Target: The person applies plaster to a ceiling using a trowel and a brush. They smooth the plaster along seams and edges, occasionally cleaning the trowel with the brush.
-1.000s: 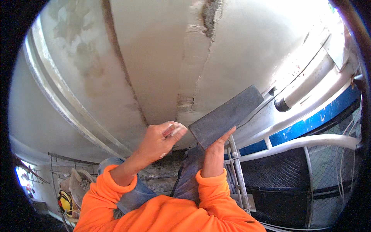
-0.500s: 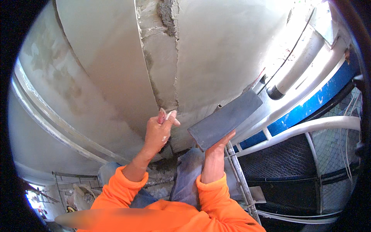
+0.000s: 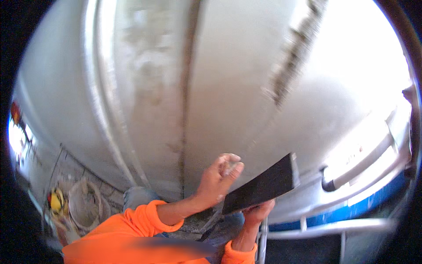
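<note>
A dark rectangular plate [image 3: 261, 185], likely a plasterer's float, shows you a darker, tilted face than half a second ago, held before the wall [image 3: 228, 97] by your right hand [image 3: 259, 213], which grips from beneath, fingers partly hidden. Your left hand [image 3: 217, 181], half curled, moves from the rough seam [image 3: 290, 70] to just beside the plate, so neither works the seam; whether it pinches anything, the blur hides
</note>
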A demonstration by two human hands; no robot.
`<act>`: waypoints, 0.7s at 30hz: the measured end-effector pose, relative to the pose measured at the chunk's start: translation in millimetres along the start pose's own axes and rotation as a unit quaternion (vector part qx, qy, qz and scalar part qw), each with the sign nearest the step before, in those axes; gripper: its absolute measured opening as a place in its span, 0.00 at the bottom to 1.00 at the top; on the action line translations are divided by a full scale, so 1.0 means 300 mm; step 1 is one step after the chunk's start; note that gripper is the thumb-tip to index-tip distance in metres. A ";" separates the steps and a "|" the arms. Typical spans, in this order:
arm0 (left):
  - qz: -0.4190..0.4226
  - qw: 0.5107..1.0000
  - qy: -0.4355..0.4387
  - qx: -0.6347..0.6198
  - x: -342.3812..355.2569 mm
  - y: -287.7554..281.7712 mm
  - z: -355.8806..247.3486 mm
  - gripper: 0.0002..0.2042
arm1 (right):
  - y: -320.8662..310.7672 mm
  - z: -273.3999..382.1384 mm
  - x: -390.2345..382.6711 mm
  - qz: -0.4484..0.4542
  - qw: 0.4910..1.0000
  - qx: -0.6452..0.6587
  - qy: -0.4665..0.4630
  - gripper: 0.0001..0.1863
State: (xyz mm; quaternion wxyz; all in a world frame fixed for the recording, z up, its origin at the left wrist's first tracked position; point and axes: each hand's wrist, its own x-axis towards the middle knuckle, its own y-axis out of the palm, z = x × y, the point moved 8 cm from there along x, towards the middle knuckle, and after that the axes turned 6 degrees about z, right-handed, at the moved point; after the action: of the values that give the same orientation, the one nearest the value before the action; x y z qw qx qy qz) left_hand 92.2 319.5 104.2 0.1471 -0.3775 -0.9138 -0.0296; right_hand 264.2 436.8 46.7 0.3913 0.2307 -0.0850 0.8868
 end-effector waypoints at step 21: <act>0.064 0.966 0.098 0.231 -0.233 -0.465 0.216 0.15 | 1.228 1.376 1.021 -0.211 0.852 -0.339 -0.340 0.16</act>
State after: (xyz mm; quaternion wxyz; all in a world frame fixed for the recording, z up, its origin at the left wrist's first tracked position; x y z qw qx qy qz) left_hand 25.6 183.1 30.0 0.3207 -0.3865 -0.8507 0.1549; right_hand -44.5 250.4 566.1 0.5695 0.3830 -0.4570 0.5658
